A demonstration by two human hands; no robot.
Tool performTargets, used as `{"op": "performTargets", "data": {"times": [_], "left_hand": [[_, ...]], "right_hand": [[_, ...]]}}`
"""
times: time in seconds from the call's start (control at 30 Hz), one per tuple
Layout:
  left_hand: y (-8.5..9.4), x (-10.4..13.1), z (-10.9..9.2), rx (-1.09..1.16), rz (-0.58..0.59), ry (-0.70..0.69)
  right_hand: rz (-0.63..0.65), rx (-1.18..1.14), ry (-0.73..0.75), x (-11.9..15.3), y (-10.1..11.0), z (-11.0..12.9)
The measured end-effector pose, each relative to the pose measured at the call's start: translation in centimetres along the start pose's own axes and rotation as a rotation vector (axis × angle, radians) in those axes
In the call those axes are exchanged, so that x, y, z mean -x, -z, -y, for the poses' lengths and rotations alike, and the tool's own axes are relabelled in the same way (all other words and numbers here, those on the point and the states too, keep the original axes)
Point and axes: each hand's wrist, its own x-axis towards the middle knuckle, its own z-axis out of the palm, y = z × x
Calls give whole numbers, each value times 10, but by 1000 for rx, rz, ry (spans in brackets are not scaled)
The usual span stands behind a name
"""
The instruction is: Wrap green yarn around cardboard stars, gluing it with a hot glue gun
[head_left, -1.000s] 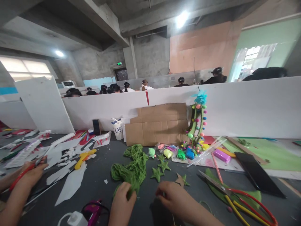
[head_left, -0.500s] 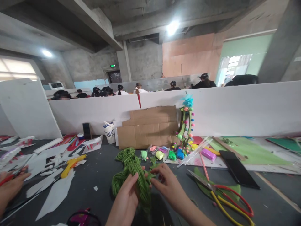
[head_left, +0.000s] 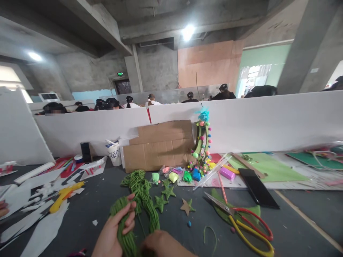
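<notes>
My left hand [head_left: 114, 228] is wrapped around a thick bundle of green yarn [head_left: 125, 239], the fingers curled over its front. More of the yarn skein [head_left: 138, 182] lies loose on the dark table, running from the cardboard down toward my right hand [head_left: 160, 243]. That hand is low at the frame's bottom edge, closed at the lower yarn strands, its fingertips partly hidden and blurred. Green stars [head_left: 160, 203] lie just beyond the hands, beside a star with a brown cardboard face [head_left: 185, 207]. A small blue pompom [head_left: 189, 223] and a cut piece of yarn [head_left: 210, 237] are nearby.
Scissors [head_left: 233, 216] lie open at right on green felt, near a black phone [head_left: 258, 187]. Clay packets [head_left: 173, 177] and a pompom-covered arch [head_left: 202, 142] stand before the cardboard [head_left: 158, 153]. At left are a yellow glue gun [head_left: 63, 196], paper scraps and another person's hand [head_left: 3, 208].
Both hands have moved down and toward me, the left lifting part of the yarn. The right hand has left the stars, now uncovered. My view has turned slightly right.
</notes>
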Motion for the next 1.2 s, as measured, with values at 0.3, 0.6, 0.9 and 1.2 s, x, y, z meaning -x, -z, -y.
{"op": "performTargets", "data": {"times": [0.3,0.6,0.9,1.2], "left_hand": [[-16,-3,-16,-434,-130,-556],[-4,-40,61,-512,-49,-224],[6,-46,62,-404,-148,-285],[7,-50,66,-464,-101,-283]], "right_hand": [[-287,442,-242,-33,56,-55],[-290,665,-189,-59,72,-87],[-299,635,-160,-51,43,-69],[-268,713,-210,-71,26,-65]]}}
